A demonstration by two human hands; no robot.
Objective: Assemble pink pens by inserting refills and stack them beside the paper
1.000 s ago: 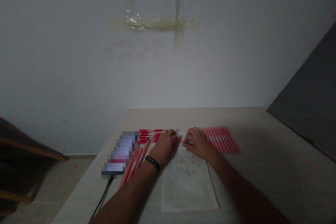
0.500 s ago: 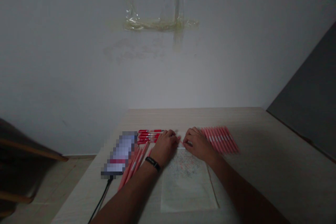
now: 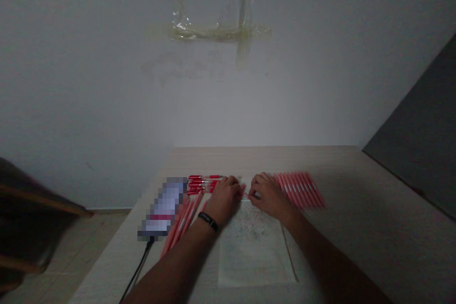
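Observation:
My left hand, with a dark band on the wrist, is closed at the top of a pale, scribbled sheet. A small pink piece shows at its fingertips, too blurred to name. Just to the right, my right hand is pinched, thumb and forefinger curled together close to that piece. What its fingertips hold, if anything, is too small to make out. Beside the right hand lies a neat slanted row of pink pens. Several red pens lie left of the left hand, and loose pink pens lie by the left forearm.
A phone, its image pixelated, lies on the left of the light wooden table, with a black cable running from it. A thin brown stick-like strip borders the sheet's right side. The wall stands behind.
Both hands stay nearly in place, with only slight movement of the fingers around the small pink piece. The pens and sheet lie as before.

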